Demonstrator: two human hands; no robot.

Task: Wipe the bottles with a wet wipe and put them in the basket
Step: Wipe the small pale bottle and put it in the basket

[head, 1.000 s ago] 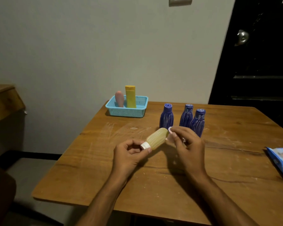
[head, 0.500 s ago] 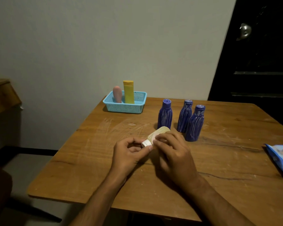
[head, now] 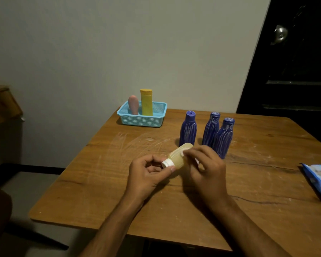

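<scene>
A small pale yellow bottle [head: 178,154] with a white cap lies tilted above the wooden table [head: 119,191]. My left hand [head: 148,175] pinches its cap end. My right hand [head: 206,169] curls over the bottle's body, holding a white wet wipe [head: 182,153] against it; most of the wipe is hidden under the fingers. Three blue bottles [head: 188,131] [head: 211,128] [head: 224,138] with white streaks stand upright just behind my hands. At the table's far left edge, a light blue basket [head: 143,120] holds an upright pink bottle [head: 133,105] and an upright yellow bottle [head: 146,102].
A blue wet wipe pack [head: 319,179] lies at the table's right edge. A dark door [head: 295,62] with a metal knob stands behind the table on the right. A wooden piece of furniture [head: 0,102] is at the left, by the wall.
My right hand slid along the yellow bottle from its far end toward the cap and back to the middle. The left hand kept its hold on the cap.
</scene>
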